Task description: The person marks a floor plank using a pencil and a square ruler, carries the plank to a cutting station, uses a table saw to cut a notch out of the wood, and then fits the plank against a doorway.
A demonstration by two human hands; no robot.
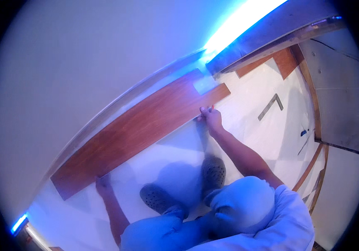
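A long reddish-brown wood floor plank (133, 129) lies at a slant on the pale floor, close along the wall. Its far right end has a rectangular notch, with a narrow tongue beside it. My left hand (103, 185) is closed at the near edge, toward the plank's left end; its fingertips are partly hidden there. Near the tongue, my right hand (211, 119) touches the same edge with its fingers pinched. A small orange-red tip, like a pencil's, pokes out of that hand; most of it is hidden.
An L-shaped square (271, 106) lies on the floor to the right, with a small blue tool (303, 133) beyond it. Brown plank pieces (285, 62) lie by the far doorway. A grey door panel (340, 104) stands at right. My shoes (214, 171) are just below the plank.
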